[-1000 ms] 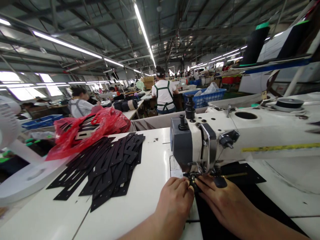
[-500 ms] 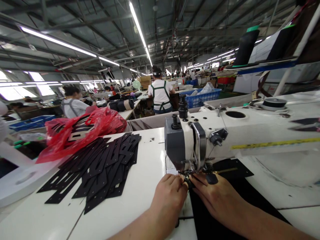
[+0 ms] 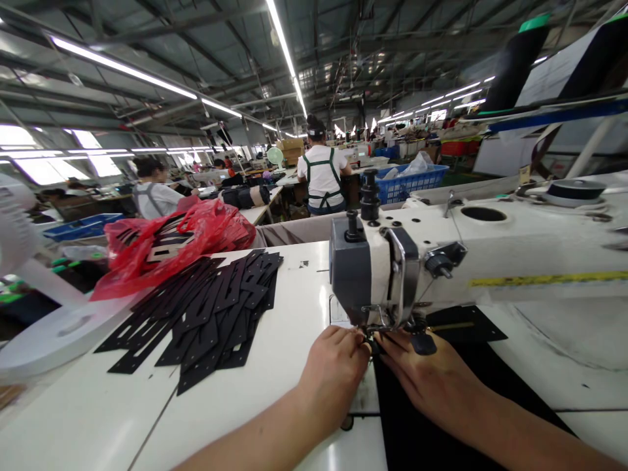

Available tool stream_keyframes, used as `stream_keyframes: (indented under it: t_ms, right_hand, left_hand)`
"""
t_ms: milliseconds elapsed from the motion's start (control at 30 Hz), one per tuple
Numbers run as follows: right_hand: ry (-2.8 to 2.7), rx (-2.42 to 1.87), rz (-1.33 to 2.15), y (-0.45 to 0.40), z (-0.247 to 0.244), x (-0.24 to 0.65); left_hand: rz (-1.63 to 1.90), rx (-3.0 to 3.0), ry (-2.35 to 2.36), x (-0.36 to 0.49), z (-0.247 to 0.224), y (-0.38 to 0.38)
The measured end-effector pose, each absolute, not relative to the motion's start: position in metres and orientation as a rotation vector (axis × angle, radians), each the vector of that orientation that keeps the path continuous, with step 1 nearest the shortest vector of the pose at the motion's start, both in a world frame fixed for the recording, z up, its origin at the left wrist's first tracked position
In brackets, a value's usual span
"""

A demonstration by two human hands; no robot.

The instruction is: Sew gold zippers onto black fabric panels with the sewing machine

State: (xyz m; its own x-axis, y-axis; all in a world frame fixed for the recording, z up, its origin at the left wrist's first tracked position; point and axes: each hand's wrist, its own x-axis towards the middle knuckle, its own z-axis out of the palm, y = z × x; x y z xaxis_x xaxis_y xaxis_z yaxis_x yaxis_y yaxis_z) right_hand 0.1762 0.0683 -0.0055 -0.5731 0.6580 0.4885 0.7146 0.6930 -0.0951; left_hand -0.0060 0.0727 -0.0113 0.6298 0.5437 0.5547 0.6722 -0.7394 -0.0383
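A white and grey sewing machine point(image 3: 350, 271) stands in front of me. Close to its needle area, my left hand point(image 3: 336, 369) has its fingers curled into a pinch at the left edge of a long piece of black fabric point(image 3: 426, 428). My right hand point(image 3: 432, 373) lies across that fabric from the right, fingers stretched toward the needle, some of them behind a dark machine part. The needle and fingertips are largely hidden. Behind my right hand, a black panel with a gold-coloured strip point(image 3: 466, 325) lies under the machine arm.
Flat black cut pieces point(image 3: 210, 320) lie piled to the left, beside a red plastic bag point(image 3: 196, 235) and a white fan point(image 3: 53, 314). A yellow measuring tape point(image 3: 544, 279) runs along the machine arm. Beyond are a blue basket point(image 3: 412, 183) and a person point(image 3: 324, 173) facing away.
The view has shifted, so the pile, bag and machine sit a little further right and higher in frame. Both hands stay by the needle area with hardly any change in pose.
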Motion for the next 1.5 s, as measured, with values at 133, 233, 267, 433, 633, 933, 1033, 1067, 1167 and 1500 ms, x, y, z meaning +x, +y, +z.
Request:
stream_keyframes:
  t_ms: [133,233,267,433,633,933,1033,1067,1167,1500]
  right_hand:
    - [-2.409,-1.041,-0.108,0.068,-0.004,0.177]
    - [-2.399,-1.034,-0.078,0.068,-0.004,0.177]
    - [-2.4,-1.034,-0.07,0.068,-0.004,0.178]
    - [-2.407,-1.063,-0.127,0.07,-0.006,0.178]
    - [-2.4,-1.054,-0.162,0.073,-0.01,0.178]
    - [-2.323,-1.023,-0.161,0.073,-0.014,0.179]
    - [-2.316,-1.029,-0.183,0.072,-0.014,0.179]
    - [-2.311,-1.03,-0.19,0.071,-0.014,0.179]
    - [-2.302,-1.021,-0.196,0.07,-0.015,0.18]
    - [-2.332,-1.113,-0.626,0.063,-0.038,0.193]
  left_hand:
    - [-0.768,-2.644,-0.991,-0.007,-0.011,0.072]
    - [-0.78,-2.676,-0.996,-0.007,-0.01,0.072]
    - [-0.784,-2.681,-0.998,-0.007,-0.01,0.072]
    - [-0.789,-2.679,-1.013,-0.007,-0.013,0.074]
    - [-0.755,-2.72,-1.032,-0.008,-0.015,0.075]
    - [-0.93,-2.689,-1.035,-0.008,-0.018,0.076]
    - [-0.946,-2.677,-1.058,-0.007,-0.02,0.074]
    - [-0.957,-2.668,-1.068,-0.007,-0.021,0.074]
    - [-0.968,-2.657,-1.086,-0.006,-0.023,0.075]
    - [-0.902,-2.779,-1.272,-0.013,-0.011,0.056]
